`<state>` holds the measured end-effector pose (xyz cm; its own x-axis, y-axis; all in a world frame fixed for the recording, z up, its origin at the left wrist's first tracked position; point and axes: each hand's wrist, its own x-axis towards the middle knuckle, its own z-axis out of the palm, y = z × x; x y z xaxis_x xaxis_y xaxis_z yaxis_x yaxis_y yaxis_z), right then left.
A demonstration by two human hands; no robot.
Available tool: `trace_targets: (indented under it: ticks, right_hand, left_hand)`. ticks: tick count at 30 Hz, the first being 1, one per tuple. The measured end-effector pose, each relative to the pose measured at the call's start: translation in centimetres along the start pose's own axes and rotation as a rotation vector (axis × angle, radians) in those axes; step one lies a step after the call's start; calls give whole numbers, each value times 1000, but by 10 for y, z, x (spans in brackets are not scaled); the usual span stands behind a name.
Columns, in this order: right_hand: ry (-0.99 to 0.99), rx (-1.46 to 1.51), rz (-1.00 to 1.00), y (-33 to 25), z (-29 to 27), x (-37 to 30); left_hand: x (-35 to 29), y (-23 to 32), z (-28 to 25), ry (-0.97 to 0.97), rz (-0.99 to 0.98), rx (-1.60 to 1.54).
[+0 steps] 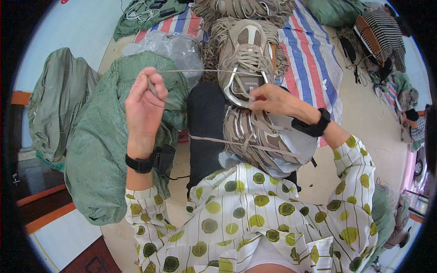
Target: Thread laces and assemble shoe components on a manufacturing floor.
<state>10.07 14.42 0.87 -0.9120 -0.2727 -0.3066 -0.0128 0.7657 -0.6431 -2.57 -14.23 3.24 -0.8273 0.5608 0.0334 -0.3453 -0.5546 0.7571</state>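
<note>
Beside shoe (246,57), lace (191,70) taut; left hand (145,104) holding.

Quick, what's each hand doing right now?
Left hand: closed, holding a shoelace stretched straight across to the sneaker.
Right hand: fingers curled at the sneaker's collar; whether they grip anything can't be told.

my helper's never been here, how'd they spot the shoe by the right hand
Find the striped sheet. Between its visible parts, by the right hand, is a beige-brown shoe. Only its lace runs taut to the left hand.
</note>
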Motion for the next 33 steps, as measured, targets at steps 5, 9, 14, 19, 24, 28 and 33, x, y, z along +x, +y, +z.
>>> trace_targets:
  ticks: [5,9,14,19,24,28,33]
  right_hand:
    - [332,758,172,-7,-28,-40]
    - [351,1266,4,40,-44,-78]
    - [799,1580,-206,43,-55,-88]
    - [799,1695,-23,117,-37,-93]
    - [837,1707,-79,107,-42,-77]
    - [800,1607,0,112,-35,-73]
    - [627,1480,8,87,-29,-65]
  left_hand:
    - [24,7,-11,222,125,-212]
    - [50,13,-28,454,134,-202]
    - [55,3,-34,375,154,-84]
    - [50,-37,4,302,122,696]
    - [34,-73,23,67,-72,816]
    - [37,-91,30,26,13,1108]
    - [38,-94,41,50,118,1253]
